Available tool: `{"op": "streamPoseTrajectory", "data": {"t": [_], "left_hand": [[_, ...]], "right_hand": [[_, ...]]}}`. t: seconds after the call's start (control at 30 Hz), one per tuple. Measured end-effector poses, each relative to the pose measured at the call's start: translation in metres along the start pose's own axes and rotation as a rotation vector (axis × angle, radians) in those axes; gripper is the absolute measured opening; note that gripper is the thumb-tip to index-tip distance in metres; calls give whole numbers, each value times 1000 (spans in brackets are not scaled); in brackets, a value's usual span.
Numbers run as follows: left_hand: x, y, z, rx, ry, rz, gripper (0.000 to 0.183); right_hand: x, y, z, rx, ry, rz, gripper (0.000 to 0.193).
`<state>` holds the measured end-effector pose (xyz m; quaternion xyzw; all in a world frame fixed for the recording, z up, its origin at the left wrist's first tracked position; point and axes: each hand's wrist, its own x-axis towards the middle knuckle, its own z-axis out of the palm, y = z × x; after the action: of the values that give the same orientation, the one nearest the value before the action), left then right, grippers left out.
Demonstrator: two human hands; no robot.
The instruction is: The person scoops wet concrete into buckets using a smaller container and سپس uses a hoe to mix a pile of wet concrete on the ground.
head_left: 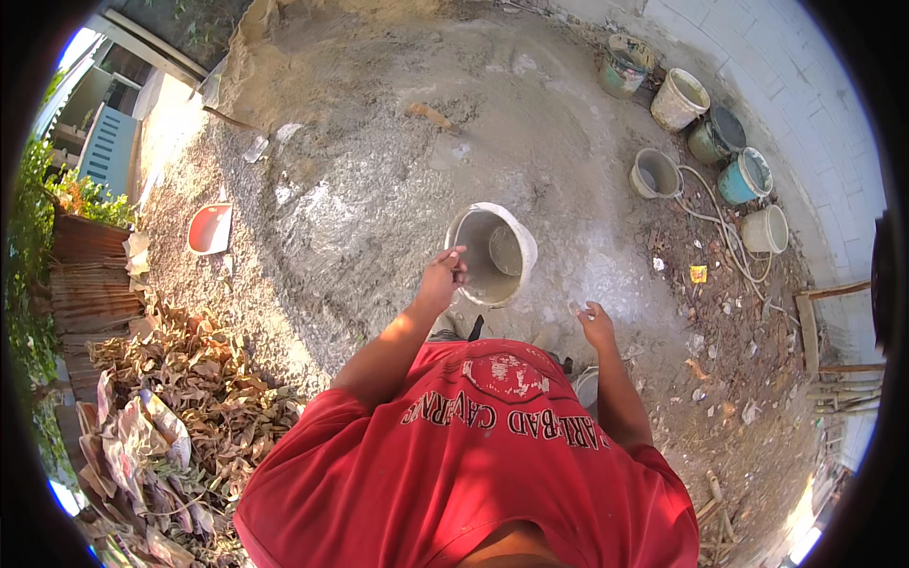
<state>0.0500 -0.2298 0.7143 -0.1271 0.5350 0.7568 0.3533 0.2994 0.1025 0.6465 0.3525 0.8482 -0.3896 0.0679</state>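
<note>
Cement-grey bucket tilts at 12 o'clock from the red shirt, its rim gripped by the left hand. At 1 o'clock the right hand hangs with loosely curled fingers holding nothing, and 6 more buckets stand near 2 o'clock.

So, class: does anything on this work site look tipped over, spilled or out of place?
Yes. A red tray lies tilted on the gravel, away from the upright buckets by the wall. The left hand holds a tilted grey bucket.
</note>
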Motion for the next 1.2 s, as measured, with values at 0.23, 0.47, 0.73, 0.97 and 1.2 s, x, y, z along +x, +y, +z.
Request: {"op": "streamPoseTrajectory", "data": {"t": [0.23, 0.47, 0.73, 0.97, 1.2], "left_hand": [[-90, 76, -256, 174, 359, 259, 29], [-168, 37, -434, 241, 896, 142, 26], [-190, -15, -478, 83, 1203, -41, 27], [-209, -20, -455, 819, 1010, -370, 35], [-183, 52, -434, 210, 1302, -678, 30]], "right_hand": [[0, -22, 109, -387, -232, 137, 52], [27, -170, 207, -292, -409, -191, 48], [145, -319, 226, 56, -421, 119, 52], [363, -505, 240, 403, -193, 279, 82], [572, -592, 281, 277, -323, 416, 63]]}}
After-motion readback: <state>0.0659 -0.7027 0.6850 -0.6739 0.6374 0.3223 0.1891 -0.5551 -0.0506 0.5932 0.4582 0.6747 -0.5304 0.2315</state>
